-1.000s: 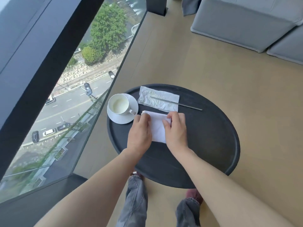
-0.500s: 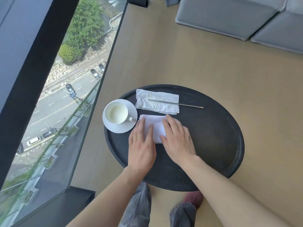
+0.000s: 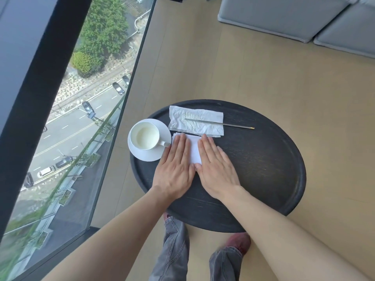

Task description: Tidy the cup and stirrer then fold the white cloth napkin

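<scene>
- Your left hand (image 3: 176, 168) and right hand (image 3: 215, 167) lie flat, fingers extended, gripping nothing, pressing the folded white cloth napkin (image 3: 194, 149) near the table's (image 3: 263, 169) centre.
- Cup (image 3: 146, 135) sits on its saucer (image 3: 149, 154) at the left edge.
- Stirrer (image 3: 220, 123) rests across a crumpled wrapper (image 3: 195, 121) by the far edge.

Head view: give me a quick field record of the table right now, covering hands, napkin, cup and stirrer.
surface: round dark table
left hand: flat, palm down on the napkin's left part
right hand: flat, palm down on the napkin's right part
napkin: white, folded small, a strip showing between the hands
cup: upright on saucer, left of the napkin, handle toward the napkin
stirrer: thin metal rod lying across a crumpled paper sheet, behind the napkin
</scene>
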`<state>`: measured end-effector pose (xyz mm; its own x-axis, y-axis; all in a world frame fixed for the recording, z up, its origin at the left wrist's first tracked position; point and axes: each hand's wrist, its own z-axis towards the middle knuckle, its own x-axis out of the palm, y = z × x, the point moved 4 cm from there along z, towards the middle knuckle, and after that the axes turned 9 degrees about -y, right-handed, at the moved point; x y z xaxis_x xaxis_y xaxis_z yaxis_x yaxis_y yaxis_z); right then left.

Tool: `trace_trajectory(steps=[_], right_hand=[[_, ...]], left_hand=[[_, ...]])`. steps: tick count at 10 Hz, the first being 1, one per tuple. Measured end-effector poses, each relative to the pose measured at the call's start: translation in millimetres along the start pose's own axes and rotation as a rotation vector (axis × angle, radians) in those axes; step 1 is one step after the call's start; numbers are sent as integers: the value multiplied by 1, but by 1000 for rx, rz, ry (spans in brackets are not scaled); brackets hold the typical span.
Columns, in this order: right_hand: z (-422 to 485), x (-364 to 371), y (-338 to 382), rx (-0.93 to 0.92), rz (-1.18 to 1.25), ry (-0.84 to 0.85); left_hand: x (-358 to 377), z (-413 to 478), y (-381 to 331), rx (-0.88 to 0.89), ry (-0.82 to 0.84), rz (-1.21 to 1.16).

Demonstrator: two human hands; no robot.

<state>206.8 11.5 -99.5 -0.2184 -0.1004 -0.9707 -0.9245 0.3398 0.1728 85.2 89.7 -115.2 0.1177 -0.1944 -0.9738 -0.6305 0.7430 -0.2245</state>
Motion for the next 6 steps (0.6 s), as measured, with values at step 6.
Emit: trace_trajectory(steps=[6], right_hand=[[-57, -33, -30, 152, 114, -139]], left_hand=[[-39, -30, -37, -64, -59, 19]])
